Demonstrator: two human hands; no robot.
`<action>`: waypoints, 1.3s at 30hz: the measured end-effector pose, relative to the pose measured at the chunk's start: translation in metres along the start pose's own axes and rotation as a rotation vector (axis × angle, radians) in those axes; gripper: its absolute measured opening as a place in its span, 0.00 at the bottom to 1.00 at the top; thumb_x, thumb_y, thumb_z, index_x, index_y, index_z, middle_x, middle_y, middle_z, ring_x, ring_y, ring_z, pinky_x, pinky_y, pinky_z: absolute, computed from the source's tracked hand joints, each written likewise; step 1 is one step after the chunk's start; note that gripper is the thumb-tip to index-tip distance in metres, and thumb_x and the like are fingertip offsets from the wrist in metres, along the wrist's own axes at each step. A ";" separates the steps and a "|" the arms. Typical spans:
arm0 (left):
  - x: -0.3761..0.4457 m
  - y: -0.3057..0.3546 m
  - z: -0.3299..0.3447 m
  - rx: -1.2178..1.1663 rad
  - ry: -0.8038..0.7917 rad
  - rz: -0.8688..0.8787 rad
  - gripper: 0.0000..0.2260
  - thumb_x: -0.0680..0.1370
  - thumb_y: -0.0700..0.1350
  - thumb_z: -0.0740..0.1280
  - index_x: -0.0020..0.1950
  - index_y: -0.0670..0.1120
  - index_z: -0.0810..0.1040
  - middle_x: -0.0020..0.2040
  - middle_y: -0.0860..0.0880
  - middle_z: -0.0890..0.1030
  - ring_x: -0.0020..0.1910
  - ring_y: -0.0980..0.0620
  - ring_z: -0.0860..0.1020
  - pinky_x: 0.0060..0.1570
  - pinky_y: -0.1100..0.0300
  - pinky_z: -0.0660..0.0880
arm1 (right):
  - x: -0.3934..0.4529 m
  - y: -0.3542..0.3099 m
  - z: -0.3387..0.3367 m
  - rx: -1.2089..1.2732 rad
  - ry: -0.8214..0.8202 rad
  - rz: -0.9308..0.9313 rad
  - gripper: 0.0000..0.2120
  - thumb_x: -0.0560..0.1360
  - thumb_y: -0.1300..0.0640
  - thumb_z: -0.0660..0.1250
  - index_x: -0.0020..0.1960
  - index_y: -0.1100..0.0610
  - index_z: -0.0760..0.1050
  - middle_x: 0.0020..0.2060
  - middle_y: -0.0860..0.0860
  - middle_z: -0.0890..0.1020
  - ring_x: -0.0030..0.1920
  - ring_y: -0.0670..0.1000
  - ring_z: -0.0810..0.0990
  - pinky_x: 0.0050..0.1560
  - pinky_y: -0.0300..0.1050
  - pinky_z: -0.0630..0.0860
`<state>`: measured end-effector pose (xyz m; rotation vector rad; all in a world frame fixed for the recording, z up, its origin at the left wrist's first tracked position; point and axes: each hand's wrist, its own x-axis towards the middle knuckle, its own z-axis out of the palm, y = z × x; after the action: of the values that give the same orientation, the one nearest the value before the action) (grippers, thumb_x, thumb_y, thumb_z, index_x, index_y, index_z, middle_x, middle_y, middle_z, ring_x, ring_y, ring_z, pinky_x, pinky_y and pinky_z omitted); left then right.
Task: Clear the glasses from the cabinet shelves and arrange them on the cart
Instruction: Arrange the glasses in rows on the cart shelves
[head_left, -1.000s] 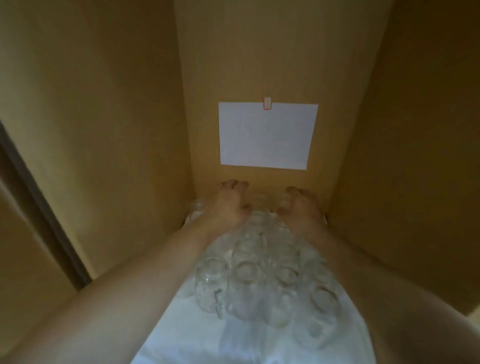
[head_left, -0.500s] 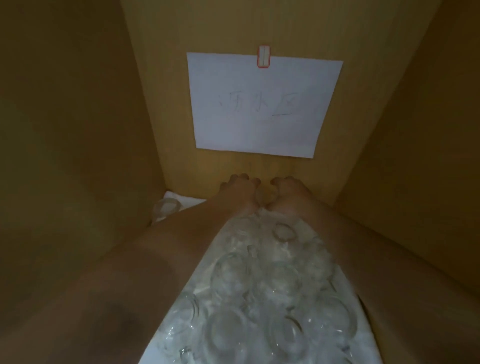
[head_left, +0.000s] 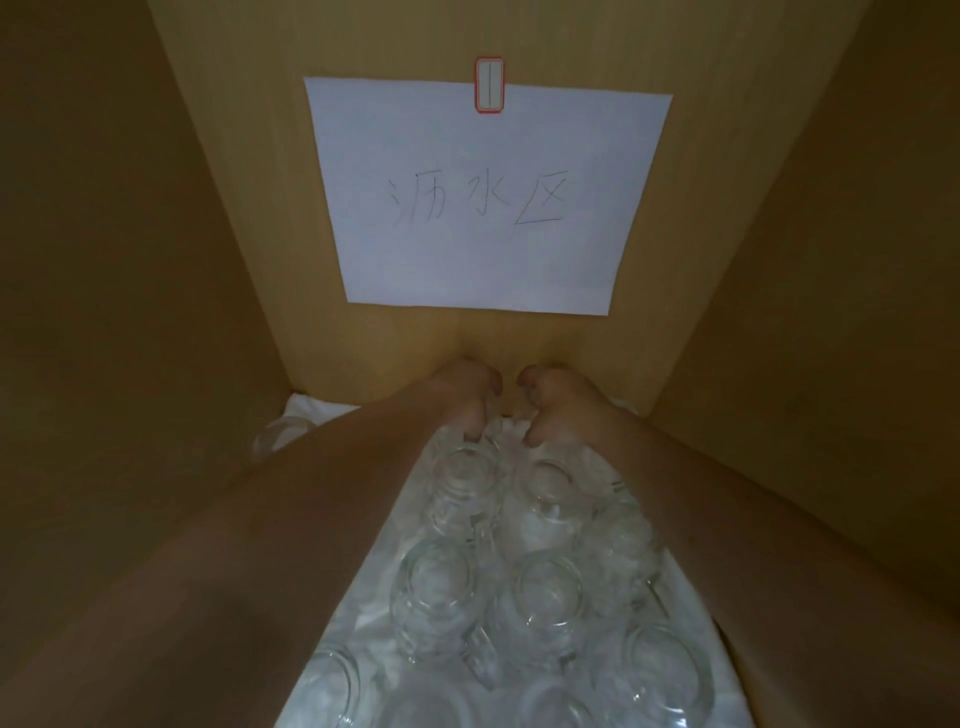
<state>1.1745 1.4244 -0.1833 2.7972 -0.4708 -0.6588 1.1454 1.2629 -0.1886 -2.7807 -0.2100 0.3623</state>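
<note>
Both forearms are bare, no sleeves in view; the left hand (head_left: 462, 397) and right hand (head_left: 558, 402) wear no gloves.

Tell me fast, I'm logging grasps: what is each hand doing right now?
Left hand: fingers curled down among the back-row glasses; an actual grip cannot be told.
Right hand: likewise curled at the back row; cannot be told.

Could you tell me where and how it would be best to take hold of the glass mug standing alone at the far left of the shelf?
The lone glass mug stands apart from the packed cluster of glass mugs, beside the left forearm. Probably grip its body, coming from the front or from above, since no neighbour crowds it. Its handle cannot be made out, so the rounded wall seems the safer hold.
</note>
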 end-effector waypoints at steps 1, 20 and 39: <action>0.000 -0.001 -0.001 -0.013 0.013 0.005 0.39 0.67 0.35 0.79 0.75 0.50 0.70 0.63 0.45 0.77 0.52 0.48 0.78 0.48 0.54 0.82 | 0.000 0.000 0.000 0.010 0.005 -0.003 0.40 0.64 0.60 0.81 0.73 0.58 0.69 0.61 0.57 0.76 0.58 0.56 0.78 0.56 0.51 0.80; -0.112 0.006 -0.043 0.026 0.488 0.106 0.37 0.64 0.40 0.81 0.72 0.51 0.75 0.62 0.44 0.75 0.59 0.44 0.78 0.53 0.55 0.78 | -0.082 -0.044 -0.047 0.035 0.419 0.081 0.40 0.63 0.61 0.77 0.73 0.53 0.67 0.64 0.58 0.67 0.64 0.59 0.71 0.51 0.43 0.73; -0.388 0.044 0.010 -0.892 1.067 0.156 0.32 0.61 0.49 0.86 0.59 0.51 0.73 0.56 0.51 0.77 0.48 0.55 0.75 0.39 0.68 0.69 | -0.358 -0.143 0.002 1.037 0.918 0.339 0.43 0.60 0.38 0.78 0.65 0.60 0.69 0.57 0.55 0.78 0.54 0.56 0.80 0.53 0.52 0.80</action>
<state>0.8294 1.5210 -0.0267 1.8318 -0.1007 0.5595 0.7874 1.3312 -0.0620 -1.6808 0.5233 -0.5889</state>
